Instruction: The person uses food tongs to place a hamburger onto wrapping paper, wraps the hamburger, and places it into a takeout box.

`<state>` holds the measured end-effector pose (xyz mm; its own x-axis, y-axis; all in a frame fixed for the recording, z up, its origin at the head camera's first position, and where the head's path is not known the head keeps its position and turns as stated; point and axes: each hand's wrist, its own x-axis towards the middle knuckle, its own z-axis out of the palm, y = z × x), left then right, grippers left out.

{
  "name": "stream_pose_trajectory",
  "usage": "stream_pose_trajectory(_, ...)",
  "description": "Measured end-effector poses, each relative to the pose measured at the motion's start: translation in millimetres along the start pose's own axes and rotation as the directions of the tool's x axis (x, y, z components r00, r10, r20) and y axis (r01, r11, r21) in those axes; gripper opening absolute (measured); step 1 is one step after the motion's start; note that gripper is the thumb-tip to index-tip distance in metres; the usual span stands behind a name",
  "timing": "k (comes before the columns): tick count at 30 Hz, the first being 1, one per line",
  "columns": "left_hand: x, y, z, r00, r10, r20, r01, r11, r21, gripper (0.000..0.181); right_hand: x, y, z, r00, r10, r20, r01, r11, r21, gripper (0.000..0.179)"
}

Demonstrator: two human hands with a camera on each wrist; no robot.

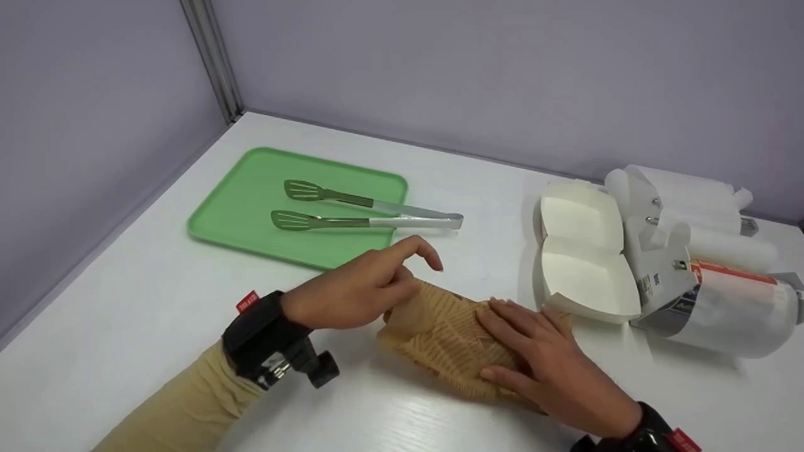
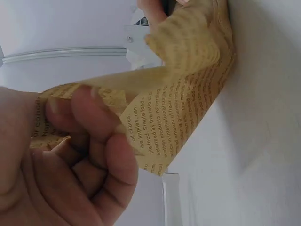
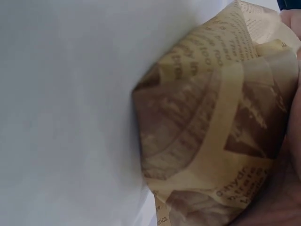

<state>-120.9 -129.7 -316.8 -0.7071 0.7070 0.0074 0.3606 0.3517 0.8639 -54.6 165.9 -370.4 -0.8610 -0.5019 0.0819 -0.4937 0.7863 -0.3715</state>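
A brown newsprint-patterned paper wrap point(image 1: 452, 339) lies on the table in front of me, folded into a bundle; what is inside is hidden. My left hand point(image 1: 361, 289) is at its left end, thumb and curled fingers holding a loose flap while the index finger arches above. In the left wrist view the flap point(image 2: 160, 122) twists up past the curled fingers point(image 2: 120, 155). My right hand point(image 1: 546, 364) rests on the right part of the bundle, fingers stretched across the top. The right wrist view shows the folded end of the wrap point(image 3: 207, 136) beside that palm.
Behind my left hand, metal tongs point(image 1: 414, 216) lie across a green tray point(image 1: 251, 245), their handle over its edge. An opened white takeaway box point(image 1: 584, 270) stands right of the wrap. Beyond it are plastic-wrapped rolls point(image 1: 728, 301). Walls stand behind and left.
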Motion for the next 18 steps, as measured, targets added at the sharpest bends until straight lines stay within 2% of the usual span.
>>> stream_pose_trajectory(5, 3.7, 3.7, 5.8, 0.998, 0.043, -0.037, -0.047, 0.991, -0.127, 0.026, 0.9, -4.6, 2.0, 1.000, -0.013, 0.011, 0.013, 1.000, 0.004, 0.071)
stream_pose_trajectory(8, 5.1, 7.1, 9.7, 0.998, 0.050, -0.041, -0.058, 0.974, -0.218, 0.023, 2.3, -8.4, 2.9, 1.000, -0.014, 0.023, 0.014, 1.000, 0.009, 0.071)
stream_pose_trajectory(12, 5.9, 13.2, 16.3, 0.996, 0.063, -0.057, -0.078, 0.938, -0.337, 0.021, 5.0, -14.6, 5.4, 0.999, -0.026, 0.040, 0.026, 1.000, 0.015, 0.071)
stream_pose_trajectory(18, 7.6, 19.7, 30.7, 0.992, 0.090, -0.094, -0.123, 0.885, -0.449, 0.017, 12.4, -25.0, 10.3, 0.996, -0.050, 0.078, 0.047, 0.998, 0.046, 0.073)
